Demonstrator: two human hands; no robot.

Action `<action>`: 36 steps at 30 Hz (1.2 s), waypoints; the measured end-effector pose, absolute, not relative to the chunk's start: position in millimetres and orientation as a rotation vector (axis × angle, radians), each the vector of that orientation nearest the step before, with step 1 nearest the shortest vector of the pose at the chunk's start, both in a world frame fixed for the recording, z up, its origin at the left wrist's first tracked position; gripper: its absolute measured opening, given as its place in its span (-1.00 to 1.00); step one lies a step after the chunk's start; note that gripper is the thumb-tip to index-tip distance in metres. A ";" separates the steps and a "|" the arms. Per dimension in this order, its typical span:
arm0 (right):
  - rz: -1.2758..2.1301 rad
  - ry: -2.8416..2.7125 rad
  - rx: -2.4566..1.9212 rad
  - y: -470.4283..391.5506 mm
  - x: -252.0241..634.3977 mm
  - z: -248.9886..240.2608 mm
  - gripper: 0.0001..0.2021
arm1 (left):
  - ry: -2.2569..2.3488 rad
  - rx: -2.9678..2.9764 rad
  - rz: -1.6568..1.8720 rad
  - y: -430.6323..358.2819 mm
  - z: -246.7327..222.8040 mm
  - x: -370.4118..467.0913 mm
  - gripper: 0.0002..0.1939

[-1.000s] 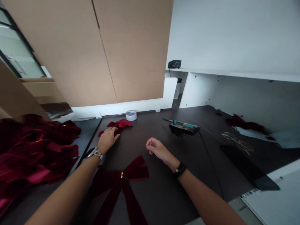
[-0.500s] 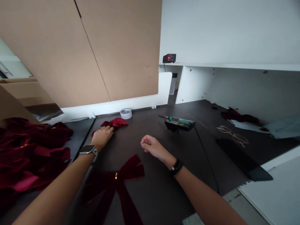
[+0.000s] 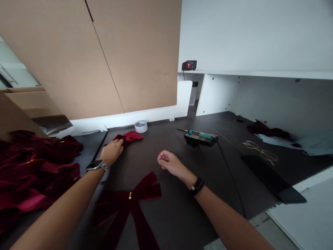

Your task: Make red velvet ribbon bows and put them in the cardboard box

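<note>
My left hand (image 3: 111,151), with a watch on its wrist, reaches to the back left of the dark table (image 3: 182,194) and pinches the edge of a small dark red velvet piece (image 3: 130,136). My right hand (image 3: 169,163) rests on the table in a loose fist with nothing in it. Between my forearms, near the front edge, lies a finished dark red velvet bow (image 3: 132,201) with a gold clip at its knot.
A heap of red velvet bows (image 3: 33,170) fills the left side. A white tape roll (image 3: 141,126) sits by the back wall. A soldering iron on its stand (image 3: 200,137) with a cord, wire-rimmed glasses (image 3: 261,151), a black pad (image 3: 270,178) and more red fabric (image 3: 265,131) lie right.
My left hand has drawn slightly back toward me with the small red piece pinched in its fingers. My right hand has stayed a fist in place. The view shifted a little.
</note>
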State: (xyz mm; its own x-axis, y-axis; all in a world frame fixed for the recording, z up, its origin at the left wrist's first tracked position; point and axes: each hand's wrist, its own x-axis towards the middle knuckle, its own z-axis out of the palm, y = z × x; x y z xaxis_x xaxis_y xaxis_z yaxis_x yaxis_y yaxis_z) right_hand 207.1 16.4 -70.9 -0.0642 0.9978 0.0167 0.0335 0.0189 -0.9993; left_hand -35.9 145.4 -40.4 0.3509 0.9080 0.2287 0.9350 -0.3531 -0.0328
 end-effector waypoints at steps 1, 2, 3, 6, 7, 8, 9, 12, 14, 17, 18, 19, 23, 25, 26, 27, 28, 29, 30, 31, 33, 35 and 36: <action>1.224 -1.290 -1.190 16.6 207.4 -71.1 -0.89 | -1.684 -2.451 -0.253 145.4 -40.5 -36.0 -0.87; 1.222 -1.290 -1.188 16.7 207.7 -71.2 -0.89 | -1.680 -2.455 -0.248 145.5 -40.5 -36.0 -0.87; 1.220 -1.290 -1.187 16.8 208.0 -71.1 -0.89 | -1.675 -2.460 -0.242 145.7 -40.5 -35.9 -0.87; 1.215 -1.295 -1.184 17.0 208.3 -70.8 -0.89 | -1.668 -2.470 -0.226 146.7 -40.1 -35.3 -0.90; 1.215 -1.298 -1.184 17.0 208.2 -70.7 -0.89 | -1.671 -2.473 -0.224 147.1 -40.0 -35.0 -0.91; 1.215 -1.300 -1.185 17.0 208.1 -70.6 -0.89 | -1.675 -2.476 -0.223 147.4 -39.8 -34.6 -0.90; 1.216 -1.302 -1.186 17.0 208.0 -70.5 -0.89 | -1.683 -2.479 -0.227 147.7 -39.6 -34.3 -0.88; 1.214 -1.303 -1.190 16.6 208.0 -70.3 -0.89 | -1.737 -2.474 -0.272 149.0 -38.3 -33.9 -0.82; 1.211 -1.305 -1.188 16.1 208.1 -70.1 -0.89 | -1.798 -2.458 -0.338 150.1 -36.6 -34.6 -0.83; 1.210 -1.306 -1.184 15.5 208.0 -70.2 -0.90 | -1.904 -2.434 -0.504 152.7 -30.9 -37.5 -0.89; 1.209 -1.306 -1.185 15.4 207.9 -70.4 -0.90 | -1.940 -2.422 -0.585 154.2 -27.6 -38.9 -0.91; 1.207 -1.307 -1.186 15.4 207.9 -70.9 -0.90 | -1.977 -2.405 -0.679 156.2 -23.4 -40.4 -0.92; 1.196 -1.318 -1.195 17.1 208.3 -74.1 -0.91 | -2.088 -2.299 -1.189 165.9 1.3 -46.4 -0.93; 1.191 -1.324 -1.200 18.1 209.2 -75.9 -0.91 | -2.102 -2.291 -1.463 166.8 14.4 -47.9 -0.92; 1.191 -1.327 -1.201 18.5 209.7 -76.6 -0.91 | -2.100 -2.315 -1.589 164.8 19.8 -47.9 -0.91; 1.192 -1.329 -1.201 18.5 210.0 -76.8 -0.92 | -2.093 -2.362 -1.705 160.8 23.8 -47.4 -0.91; 1.194 -1.333 -1.198 18.2 210.1 -76.6 -0.92 | -2.082 -2.424 -1.810 154.7 26.3 -46.5 -0.90; 1.197 -1.338 -1.193 17.4 209.8 -75.8 -0.92 | -2.066 -2.498 -1.902 146.7 27.1 -44.9 -0.90; 1.203 -1.346 -1.186 16.1 208.9 -74.4 -0.94 | -2.044 -2.576 -1.983 136.9 26.2 -42.9 -0.89; 1.212 -1.358 -1.180 14.2 207.3 -72.6 -0.95 | -2.021 -2.647 -2.049 125.7 23.7 -40.2 -0.88; 1.246 -1.402 -1.145 9.1 202.2 -68.1 -0.94 | -1.985 -2.761 -2.138 100.6 14.8 -33.2 -0.86; 1.305 -1.447 -1.062 3.0 195.5 -64.6 -0.82 | -1.951 -2.923 -2.167 74.6 2.4 -24.2 -0.82; 1.341 -1.454 -1.006 0.0 192.1 -63.6 -0.76 | -1.898 -3.090 -2.164 62.2 -4.3 -19.2 -0.81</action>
State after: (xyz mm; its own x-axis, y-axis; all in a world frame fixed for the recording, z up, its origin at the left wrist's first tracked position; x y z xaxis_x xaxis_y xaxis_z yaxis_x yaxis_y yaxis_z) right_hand 192.1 0.0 -63.6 -0.2741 0.9581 0.0828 -0.0050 0.0847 -0.9964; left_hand -19.2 62.2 -4.3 0.3170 0.9358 0.1544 0.0311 -0.1729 0.9844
